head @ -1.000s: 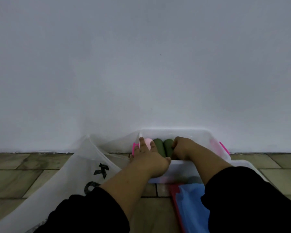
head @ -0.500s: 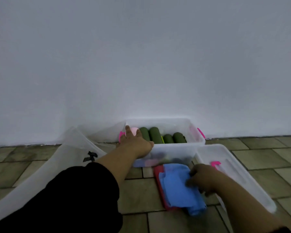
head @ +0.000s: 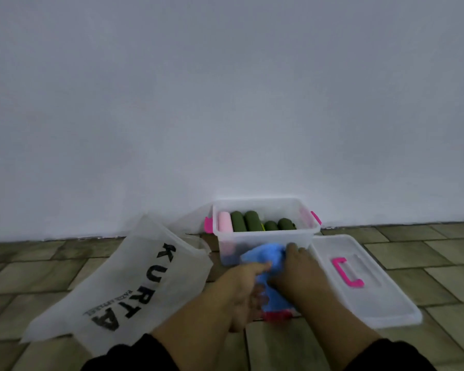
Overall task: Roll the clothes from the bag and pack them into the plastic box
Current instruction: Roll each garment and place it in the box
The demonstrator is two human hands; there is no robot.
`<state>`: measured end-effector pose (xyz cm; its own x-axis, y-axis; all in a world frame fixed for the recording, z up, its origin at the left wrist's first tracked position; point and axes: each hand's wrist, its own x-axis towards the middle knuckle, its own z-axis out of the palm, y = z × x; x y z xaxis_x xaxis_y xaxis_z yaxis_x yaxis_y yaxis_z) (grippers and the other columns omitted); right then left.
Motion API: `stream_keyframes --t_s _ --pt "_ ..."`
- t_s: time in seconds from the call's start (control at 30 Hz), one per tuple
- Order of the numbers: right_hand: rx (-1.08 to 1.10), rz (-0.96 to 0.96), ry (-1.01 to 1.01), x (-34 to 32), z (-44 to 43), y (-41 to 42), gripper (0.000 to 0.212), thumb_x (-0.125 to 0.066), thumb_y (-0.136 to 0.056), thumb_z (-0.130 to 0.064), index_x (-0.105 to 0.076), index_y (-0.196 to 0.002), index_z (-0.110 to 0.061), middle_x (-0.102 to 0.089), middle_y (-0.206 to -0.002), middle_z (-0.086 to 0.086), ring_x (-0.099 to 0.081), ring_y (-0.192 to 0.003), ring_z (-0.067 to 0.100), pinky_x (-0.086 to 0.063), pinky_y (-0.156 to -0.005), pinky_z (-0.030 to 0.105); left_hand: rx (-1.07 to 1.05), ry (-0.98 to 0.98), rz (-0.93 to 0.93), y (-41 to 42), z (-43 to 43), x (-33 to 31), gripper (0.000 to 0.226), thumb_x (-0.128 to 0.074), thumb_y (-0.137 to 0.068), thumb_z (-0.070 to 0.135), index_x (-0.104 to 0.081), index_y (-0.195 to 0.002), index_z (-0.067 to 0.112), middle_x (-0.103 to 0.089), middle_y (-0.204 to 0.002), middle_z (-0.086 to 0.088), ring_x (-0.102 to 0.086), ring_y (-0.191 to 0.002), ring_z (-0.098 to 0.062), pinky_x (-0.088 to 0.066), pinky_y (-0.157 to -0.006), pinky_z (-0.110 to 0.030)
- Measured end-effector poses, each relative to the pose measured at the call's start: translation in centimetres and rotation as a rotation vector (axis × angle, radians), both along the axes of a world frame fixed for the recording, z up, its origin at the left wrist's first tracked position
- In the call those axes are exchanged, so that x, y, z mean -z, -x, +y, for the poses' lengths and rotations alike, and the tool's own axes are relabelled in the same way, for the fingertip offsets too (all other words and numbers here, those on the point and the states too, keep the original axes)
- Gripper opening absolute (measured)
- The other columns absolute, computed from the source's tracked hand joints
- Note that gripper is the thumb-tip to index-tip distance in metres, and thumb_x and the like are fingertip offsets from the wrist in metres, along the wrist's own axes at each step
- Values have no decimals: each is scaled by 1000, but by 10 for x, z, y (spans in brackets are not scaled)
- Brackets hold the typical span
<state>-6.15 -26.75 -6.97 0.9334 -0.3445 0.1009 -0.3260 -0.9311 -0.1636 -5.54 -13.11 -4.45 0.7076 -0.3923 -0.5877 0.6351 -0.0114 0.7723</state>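
A clear plastic box (head: 265, 238) with pink latches stands on the tiled floor against the wall. Inside lie a pink roll (head: 224, 222) and several dark green rolls (head: 248, 221). In front of the box both hands hold a blue garment (head: 265, 257) lifted off the floor. My left hand (head: 243, 287) grips its left side, thumb on top. My right hand (head: 299, 271) grips its right side, fingers curled over the cloth. A red cloth (head: 276, 315) shows beneath the hands. The white bag (head: 123, 285) printed KURTA lies flat to the left.
The box's clear lid (head: 364, 290) with a pink handle (head: 347, 271) lies on the floor at the right, touching the box. A white wall rises right behind the box. Tiled floor (head: 426, 253) stretches to both sides.
My left hand left the box and came back to the blue garment. Both hands now hold the garment raised in front of the box. The view has tilted and shifted left.
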Motion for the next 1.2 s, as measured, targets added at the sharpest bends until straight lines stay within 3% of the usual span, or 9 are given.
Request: stream_keyframes --t_s 0.2,0.3,0.33,0.37,0.43,0.53,0.67,0.83,1.2 --pt "-301 -114 -330 16 52 62 66 -70 -59 -45 -45 -117 -28 -50 -112 -6 -53 -96 13 -46 -75 20 -172 63 58 20 26 24 12 -61 -88 19 -67 -92 9 -67 -95 -17 -60 -87 -32 -50 -76 -38" --pt "-219 49 -568 20 49 85 52 -68 -61 -39 -47 -108 -31 -59 -96 -8 -58 -80 8 -44 -60 17 -277 216 -107 19 45 43 40 -33 -99 5 -63 -72 3 -65 -65 -13 -63 -63 -28 -50 -62 -33" --pt "-228 110 -550 22 49 89 51 -68 -65 -34 -49 -112 -30 -62 -95 -7 -60 -80 10 -46 -60 19 -355 35 -275 20 41 52 52 -21 -100 -1 -64 -70 0 -66 -61 -11 -66 -58 -25 -52 -62 -32" --pt "-236 140 -527 23 49 92 51 -67 -68 -30 -50 -116 -27 -65 -97 -4 -62 -82 13 -47 -62 21 -452 -114 -439 21 37 53 55 -16 -99 -4 -64 -72 -4 -68 -61 -10 -67 -56 -21 -53 -62 -30" --pt "-238 62 -463 20 51 91 48 -66 -73 -23 -51 -118 -25 -66 -104 -2 -64 -90 17 -46 -64 16 -219 126 -245 26 50 44 27 -36 -96 0 -62 -100 -6 -67 -78 -10 -66 -66 -19 -55 -63 -29" --pt "-258 -121 -194 20 52 85 52 -62 -80 -19 -43 -128 -30 -58 -122 -4 -55 -105 14 -46 -82 19 -232 -122 -470 19 59 28 61 -61 -88 12 -35 -143 15 -52 -125 -8 -56 -104 -22 -48 -81 -32" --pt "-401 -53 2 42 60 87 59 -59 -83 -27 -34 -136 -33 -44 -137 -6 -40 -125 19 -43 -99 37 -256 -368 -1124 14 65 1 50 -62 -87 13 -46 -133 25 -51 -122 10 -53 -105 -2 -41 -80 -9" --pt "-413 -77 -152 63 62 101 59 -62 -79 -29 -41 -134 -33 -44 -140 -9 -39 -125 12 -32 -105 27 508 -658 -964 18 62 41 34 -49 -98 19 -54 -130 10 -57 -132 -10 -54 -120 -23 -42 -103 -31" --pt "54 163 -212 62 105 89 121 -62 -62 -75 14 -147 -36 -5 -156 13 -18 -141 31 -22 -113 48 553 -820 -724 21 63 51 45 -26 -104 29 -38 -142 7 -43 -144 -17 -45 -128 -30 -33 -104 -34"
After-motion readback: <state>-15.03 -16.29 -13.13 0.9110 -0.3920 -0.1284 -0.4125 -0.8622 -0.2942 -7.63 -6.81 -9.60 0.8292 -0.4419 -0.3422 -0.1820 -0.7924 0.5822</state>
